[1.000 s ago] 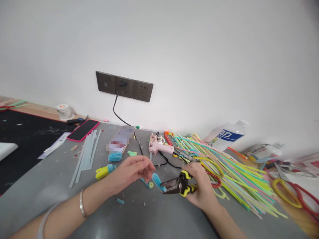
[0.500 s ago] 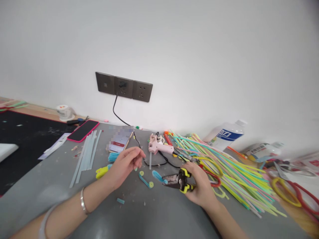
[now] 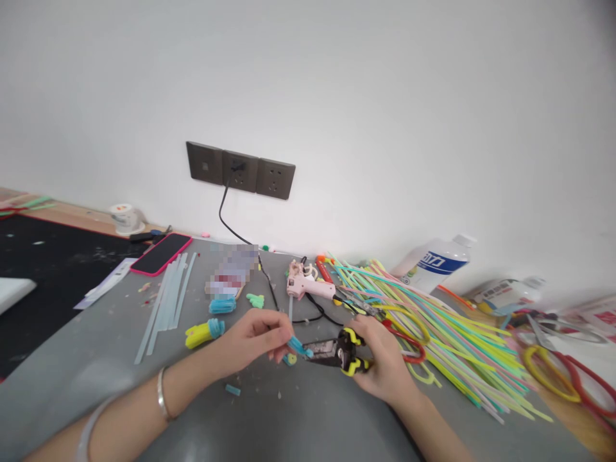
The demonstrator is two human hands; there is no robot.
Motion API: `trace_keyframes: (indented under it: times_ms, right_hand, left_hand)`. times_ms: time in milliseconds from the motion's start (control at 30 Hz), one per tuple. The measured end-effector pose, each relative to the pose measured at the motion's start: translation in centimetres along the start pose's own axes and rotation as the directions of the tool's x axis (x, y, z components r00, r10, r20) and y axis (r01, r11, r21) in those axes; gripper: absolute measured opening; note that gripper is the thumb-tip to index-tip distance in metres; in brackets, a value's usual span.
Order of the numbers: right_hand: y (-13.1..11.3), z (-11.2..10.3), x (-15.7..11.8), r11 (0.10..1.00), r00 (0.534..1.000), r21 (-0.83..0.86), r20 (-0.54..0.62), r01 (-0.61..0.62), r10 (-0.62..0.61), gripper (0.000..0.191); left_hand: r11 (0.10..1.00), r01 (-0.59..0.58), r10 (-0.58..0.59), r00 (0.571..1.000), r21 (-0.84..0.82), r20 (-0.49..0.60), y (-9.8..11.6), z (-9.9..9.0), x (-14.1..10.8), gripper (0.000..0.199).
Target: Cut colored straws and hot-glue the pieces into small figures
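My right hand (image 3: 385,362) is closed around the black-and-yellow handles of a pair of pliers (image 3: 332,351). At the tips of the jaws is a bent blue pipe cleaner (image 3: 300,347). My left hand (image 3: 264,333) pinches the other end of that blue piece between thumb and fingers. Just below the left fingertips shows a small yellow-green coil (image 3: 290,359), the rest of its piece hidden by the hand. A yellow piece wrapped with blue (image 3: 205,333) and a blue bundle (image 3: 222,304) lie beside my left forearm. A short blue offcut (image 3: 233,389) sits nearer me.
Behind my hands lies a pink glue gun (image 3: 308,285) with its black cord. Pipe cleaners (image 3: 447,327) and scissors (image 3: 407,324) spread to the right. Clear glue sticks (image 3: 166,301) and a phone (image 3: 161,253) are at left. A white bottle (image 3: 436,263) leans by the wall.
My left hand has moved right and down to the plier tips and taken hold of the blue pipe cleaner. A green piece behind it has come into view. The pliers have shifted slightly left.
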State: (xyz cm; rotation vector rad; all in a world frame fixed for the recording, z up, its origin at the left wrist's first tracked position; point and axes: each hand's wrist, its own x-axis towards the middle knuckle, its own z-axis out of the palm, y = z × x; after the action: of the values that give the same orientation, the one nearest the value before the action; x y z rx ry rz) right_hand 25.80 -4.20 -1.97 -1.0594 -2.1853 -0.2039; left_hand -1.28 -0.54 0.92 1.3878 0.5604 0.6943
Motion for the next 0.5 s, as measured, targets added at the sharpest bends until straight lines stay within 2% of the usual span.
trace_keyframes:
  times_ms: [500]
  right_hand:
    - [-0.1,0.02,0.13,1.0,1.0,0.003,0.016,0.022,-0.022,0.03]
  left_hand:
    - [0.998,0.063,-0.063,0.998,-0.005,-0.007,-0.17,0.13,-0.07,0.05]
